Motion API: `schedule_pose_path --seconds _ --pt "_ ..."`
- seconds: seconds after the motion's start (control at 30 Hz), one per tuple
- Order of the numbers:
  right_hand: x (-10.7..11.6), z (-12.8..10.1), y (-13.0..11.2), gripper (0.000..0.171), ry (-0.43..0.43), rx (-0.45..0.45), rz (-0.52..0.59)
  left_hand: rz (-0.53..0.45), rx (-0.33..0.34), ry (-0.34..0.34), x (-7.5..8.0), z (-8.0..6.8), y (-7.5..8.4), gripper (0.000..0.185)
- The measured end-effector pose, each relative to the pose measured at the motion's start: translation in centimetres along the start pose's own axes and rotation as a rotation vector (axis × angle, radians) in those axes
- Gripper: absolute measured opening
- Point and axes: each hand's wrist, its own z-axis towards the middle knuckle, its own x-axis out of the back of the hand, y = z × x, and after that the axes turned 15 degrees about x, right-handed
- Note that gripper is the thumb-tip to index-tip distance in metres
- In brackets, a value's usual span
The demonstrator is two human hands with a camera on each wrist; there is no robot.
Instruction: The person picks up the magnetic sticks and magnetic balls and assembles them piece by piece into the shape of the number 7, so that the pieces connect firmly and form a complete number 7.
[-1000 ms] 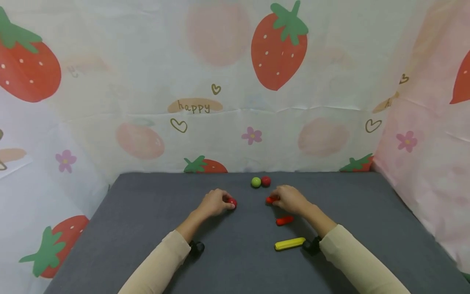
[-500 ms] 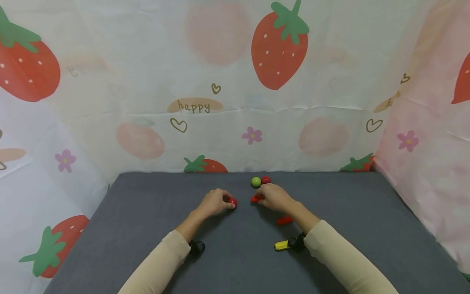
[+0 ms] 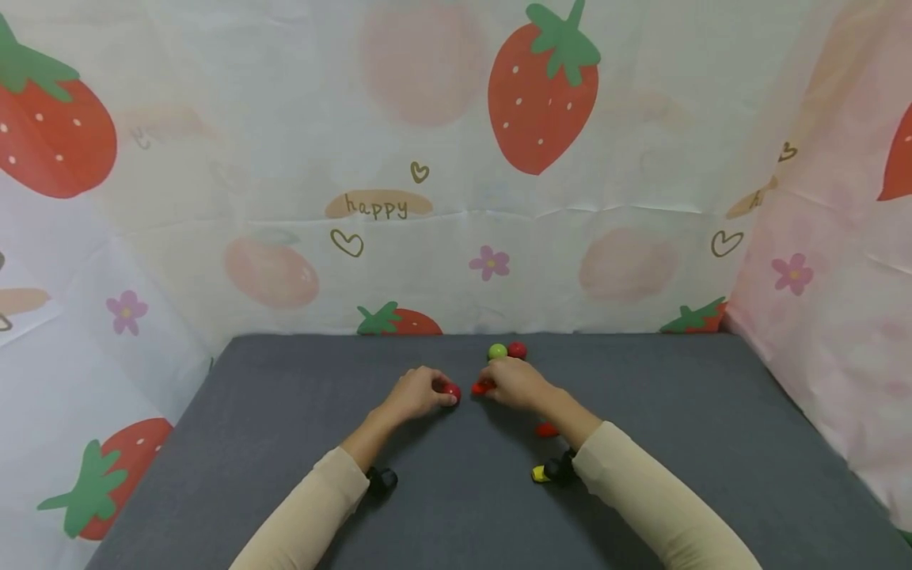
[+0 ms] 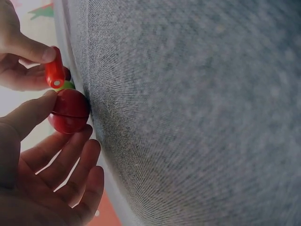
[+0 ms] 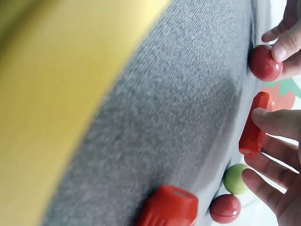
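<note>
A glossy red ball (image 3: 453,390) with a groove round it sits on the grey table, and my left hand (image 3: 415,393) holds it between thumb and fingers. In the left wrist view the ball (image 4: 70,113) shows its groove, with the other fingers spread below it. My right hand (image 3: 518,383) pinches a short red stick (image 3: 480,389), its sides faceted and a small hole in its end. The stick (image 5: 254,129) is tilted in the right wrist view, close to the ball. The gap between the two hands is small.
A green ball (image 3: 497,350) and a second red ball (image 3: 518,350) lie side by side at the back edge. Under my right forearm lie another red stick (image 3: 546,430) and a yellow stick (image 3: 539,474), partly covered. A strawberry-print cloth (image 3: 427,277) hangs behind the table.
My right hand has moved left with the red stick, bringing it near the held ball. My right forearm now covers more of the yellow stick and the other red stick. The left hand stays put.
</note>
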Motion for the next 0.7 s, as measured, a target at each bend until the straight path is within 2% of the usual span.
schedule_pose_path --seconds 0.17,0.7 --pt "0.1 0.4 -0.5 0.013 0.000 0.030 -0.025 -0.003 0.005 -0.002 0.0 0.0 -0.1 0.030" --pt "-0.2 1.0 -1.3 0.015 -0.009 0.023 -0.013 -0.024 0.002 -0.006 -0.1 -0.1 0.0 0.028"
